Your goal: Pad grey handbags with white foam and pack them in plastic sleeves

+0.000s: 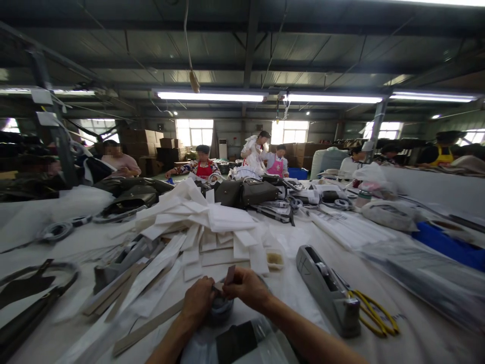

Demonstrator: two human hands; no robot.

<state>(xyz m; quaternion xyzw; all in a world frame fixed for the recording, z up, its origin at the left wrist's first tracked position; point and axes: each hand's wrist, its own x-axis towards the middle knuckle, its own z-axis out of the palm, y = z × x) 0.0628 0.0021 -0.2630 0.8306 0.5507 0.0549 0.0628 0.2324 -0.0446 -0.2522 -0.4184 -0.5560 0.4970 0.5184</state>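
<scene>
My left hand [199, 299] is closed, its fingertips bent over a flat grey-brown strip. That strip [151, 326] runs down to the lower left from under the hand. Opposite it, my right hand [248, 288] pinches a short upright end of grey-brown strip [230, 274]; whether both pieces are one strip is hidden by the fingers. Just under both hands is a round grey coil or roll [220, 309], partly covered. Nearer me lies a clear plastic-wrapped bundle with a dark band [237, 343].
A grey tape dispenser [329, 290] and yellow-handled scissors [373, 313] lie to the right. White foam sheets [212, 227] are heaped ahead, with dark bags [259, 193] behind them. More strips [117, 290] lie left. Several people sit or stand across the table.
</scene>
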